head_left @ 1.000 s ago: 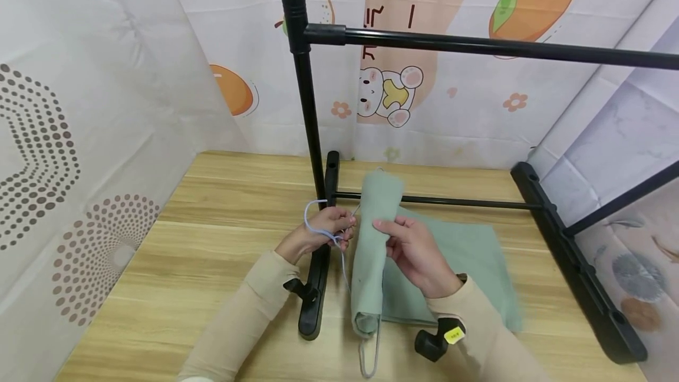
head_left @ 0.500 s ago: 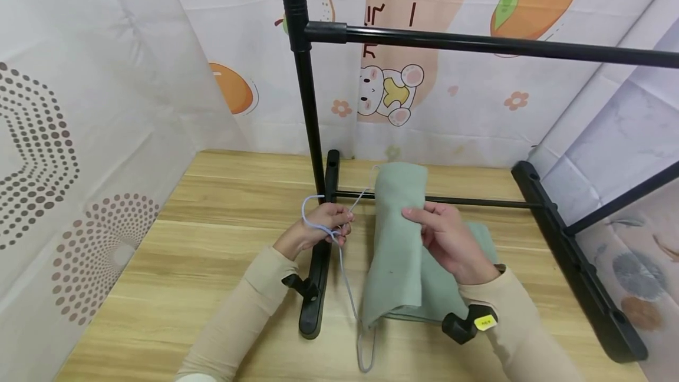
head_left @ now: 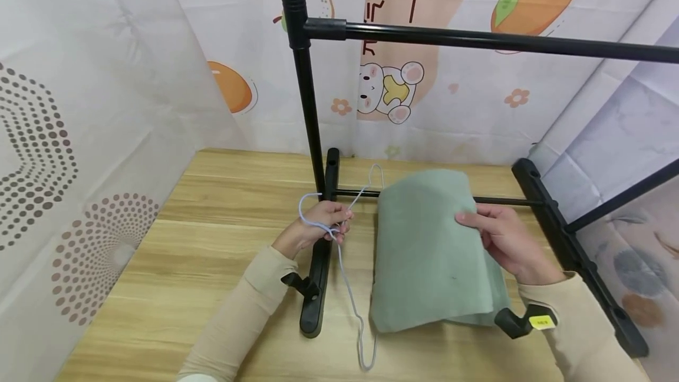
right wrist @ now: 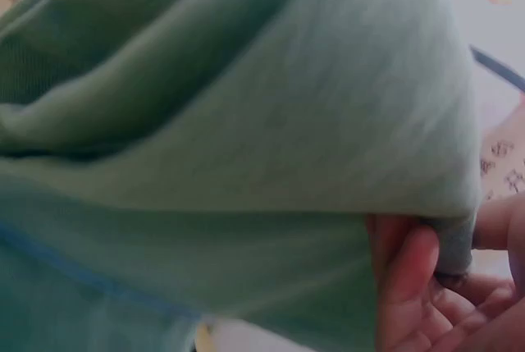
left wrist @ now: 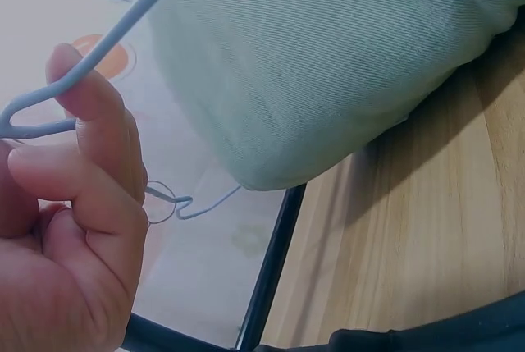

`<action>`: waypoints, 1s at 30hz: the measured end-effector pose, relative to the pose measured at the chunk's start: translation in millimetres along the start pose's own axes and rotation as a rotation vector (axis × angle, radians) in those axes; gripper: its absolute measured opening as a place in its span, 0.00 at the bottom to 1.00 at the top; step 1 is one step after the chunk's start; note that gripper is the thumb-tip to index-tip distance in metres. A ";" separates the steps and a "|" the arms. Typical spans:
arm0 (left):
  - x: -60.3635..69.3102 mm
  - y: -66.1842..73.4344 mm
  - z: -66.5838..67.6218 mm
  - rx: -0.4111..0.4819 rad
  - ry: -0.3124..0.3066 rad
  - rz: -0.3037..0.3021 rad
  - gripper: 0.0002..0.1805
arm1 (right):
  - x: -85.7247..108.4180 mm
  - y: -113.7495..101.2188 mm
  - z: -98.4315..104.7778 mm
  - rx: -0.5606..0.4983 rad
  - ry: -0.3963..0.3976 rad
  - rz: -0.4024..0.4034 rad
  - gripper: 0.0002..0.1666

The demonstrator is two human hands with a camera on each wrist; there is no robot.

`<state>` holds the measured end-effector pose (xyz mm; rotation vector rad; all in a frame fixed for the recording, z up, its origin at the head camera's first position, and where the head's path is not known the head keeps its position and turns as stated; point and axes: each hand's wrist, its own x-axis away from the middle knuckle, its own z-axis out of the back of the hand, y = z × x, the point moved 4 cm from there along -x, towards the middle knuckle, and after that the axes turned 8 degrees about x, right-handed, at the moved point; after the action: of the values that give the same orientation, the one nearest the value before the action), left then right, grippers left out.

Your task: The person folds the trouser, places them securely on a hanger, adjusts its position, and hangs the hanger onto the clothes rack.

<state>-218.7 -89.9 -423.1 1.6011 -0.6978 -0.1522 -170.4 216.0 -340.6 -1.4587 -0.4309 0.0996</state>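
A light blue-grey wire hanger [head_left: 362,332] lies on its side, its hook curling back over my left hand [head_left: 322,221]. Thumb and fingers of that hand grip the wire near the hook; the left wrist view shows the hanger [left wrist: 123,25] looping above the fingers. A sage-green folded cloth garment [head_left: 429,252] hangs over the hanger's bottom bar, which it hides. Its exact kind cannot be told. My right hand [head_left: 506,240] pinches the garment's right edge, thumb on top, as the right wrist view also shows at the garment's [right wrist: 328,139] hem.
A black garment rack stands on the wooden table [head_left: 233,229], with its top rail [head_left: 477,39] above the hands. Its left foot [head_left: 318,287] is under the left wrist, its right foot [head_left: 578,258] beyond the right hand. A printed curtain [head_left: 254,28] backs the table.
My right hand has moved right with the garment's edge, spreading the narrow bundle into a wide flat fold. More of the hanger now shows. The left hand has barely moved.
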 end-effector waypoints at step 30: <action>-9.2 4.4 -2.5 0.028 0.049 0.001 0.11 | 5.7 105.0 92.4 0.535 0.111 -0.285 0.12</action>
<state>-226.4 -83.0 -421.3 1.6265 -0.6650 -0.1024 -176.5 317.5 -436.9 -0.8633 -0.4737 -0.0905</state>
